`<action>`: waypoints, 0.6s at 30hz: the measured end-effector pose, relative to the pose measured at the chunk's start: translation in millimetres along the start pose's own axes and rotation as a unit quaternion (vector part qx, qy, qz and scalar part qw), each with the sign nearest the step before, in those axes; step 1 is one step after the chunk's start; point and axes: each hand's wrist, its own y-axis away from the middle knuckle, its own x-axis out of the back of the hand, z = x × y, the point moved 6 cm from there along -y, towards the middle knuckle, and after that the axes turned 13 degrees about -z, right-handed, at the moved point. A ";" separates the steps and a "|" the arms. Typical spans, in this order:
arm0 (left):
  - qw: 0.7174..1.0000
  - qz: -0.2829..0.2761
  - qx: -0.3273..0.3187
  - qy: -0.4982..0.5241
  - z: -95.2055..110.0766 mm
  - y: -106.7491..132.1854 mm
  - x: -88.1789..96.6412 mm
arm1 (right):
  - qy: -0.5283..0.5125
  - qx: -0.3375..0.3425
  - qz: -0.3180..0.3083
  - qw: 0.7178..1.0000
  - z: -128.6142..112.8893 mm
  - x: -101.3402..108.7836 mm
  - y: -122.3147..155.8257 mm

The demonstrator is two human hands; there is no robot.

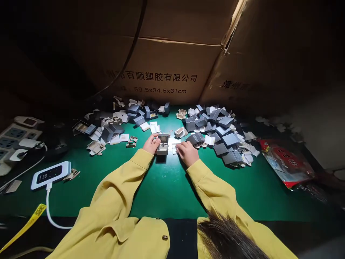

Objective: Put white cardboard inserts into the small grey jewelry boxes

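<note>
My left hand (pixel 152 144) is closed on the left side of a small dark box (pixel 162 150) that stands with its lid up. Pale pieces show inside the box, too small to name. To the right, my right hand (pixel 188 152) is closed, thumb and fingers together on a small white paper piece (pixel 175 148) at the green table top. Just beyond the hands lies a crumpled cardboard insert (pixel 180 132). A small flat white card (pixel 154 127) lies past the box.
Dark boxes (pixel 231 139) and paper scraps are heaped on the right, with another pile (pixel 111 130) on the left. A red plastic bag (pixel 287 162) lies far right. A white cabled device (pixel 51 175) and a power strip (pixel 17 135) are at left. Large cartons (pixel 161 57) stand behind.
</note>
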 end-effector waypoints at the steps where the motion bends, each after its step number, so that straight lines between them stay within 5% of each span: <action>1: 1.000 -0.005 0.007 -0.001 -1.6 0.6 -2.6 | -0.005 -0.013 -0.001 1.000 0.2 -0.1 -1.1; 8: 0.998 -0.003 0.067 0.005 -1.6 6.1 -8.0 | -0.033 -0.028 0.028 0.999 0.8 0.8 -4.8; 15: 0.993 -0.041 0.098 0.046 2.0 7.2 -10.6 | -0.151 -0.001 0.242 0.958 2.0 30.9 9.1; 18: 0.992 -0.074 0.089 0.050 4.6 9.9 -17.2 | -0.159 0.060 0.257 0.951 -11.7 37.7 11.9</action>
